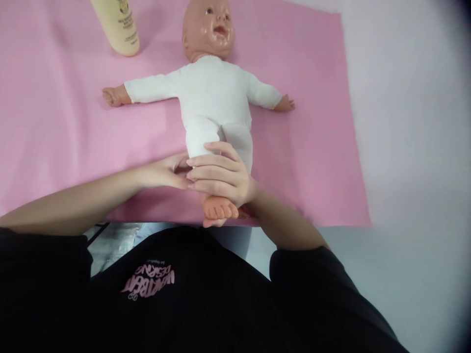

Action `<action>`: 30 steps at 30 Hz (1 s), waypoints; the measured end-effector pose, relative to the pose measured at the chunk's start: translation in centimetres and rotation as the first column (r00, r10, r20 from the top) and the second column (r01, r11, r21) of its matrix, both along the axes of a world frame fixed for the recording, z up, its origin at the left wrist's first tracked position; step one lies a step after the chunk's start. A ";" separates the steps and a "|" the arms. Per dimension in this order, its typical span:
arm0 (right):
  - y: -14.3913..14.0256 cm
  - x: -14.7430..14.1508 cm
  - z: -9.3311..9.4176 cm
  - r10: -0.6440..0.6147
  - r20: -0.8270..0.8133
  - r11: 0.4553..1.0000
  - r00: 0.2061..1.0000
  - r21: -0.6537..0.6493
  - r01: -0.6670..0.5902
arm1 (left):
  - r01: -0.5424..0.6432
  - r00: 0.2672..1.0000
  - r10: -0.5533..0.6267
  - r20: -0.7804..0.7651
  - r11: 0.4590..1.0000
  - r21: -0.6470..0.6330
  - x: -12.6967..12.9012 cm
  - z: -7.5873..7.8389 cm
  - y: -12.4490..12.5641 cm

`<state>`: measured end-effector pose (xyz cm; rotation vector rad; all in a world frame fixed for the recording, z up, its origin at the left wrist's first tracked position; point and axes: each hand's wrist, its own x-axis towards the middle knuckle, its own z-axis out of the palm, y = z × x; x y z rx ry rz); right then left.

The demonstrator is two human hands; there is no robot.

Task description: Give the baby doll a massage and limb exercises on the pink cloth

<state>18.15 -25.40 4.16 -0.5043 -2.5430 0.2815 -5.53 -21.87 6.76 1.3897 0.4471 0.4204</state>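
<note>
A baby doll point(215, 98) in a white cloth body lies on its back on a pink mat point(312, 147), arms spread, head toward the far side. My right hand point(221, 176) is wrapped around the doll's lower legs just above the bare feet point(219, 210). My left hand point(165, 171) reaches in from the left and touches the same leg, its fingertips tucked under my right hand's fingers.
A pale yellow bottle point(117, 27) stands on the mat at the far left, near the doll's head. The mat lies on a white table point(405, 147), and the near edge runs just past the doll's feet. My black shirt fills the foreground.
</note>
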 end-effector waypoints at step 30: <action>0.0 -0.6 -0.9 0.102 -0.116 0.995 0.988 0.037 -0.098 | -0.045 0.998 0.055 0.038 0.972 -0.231 -0.1 -0.3 0.2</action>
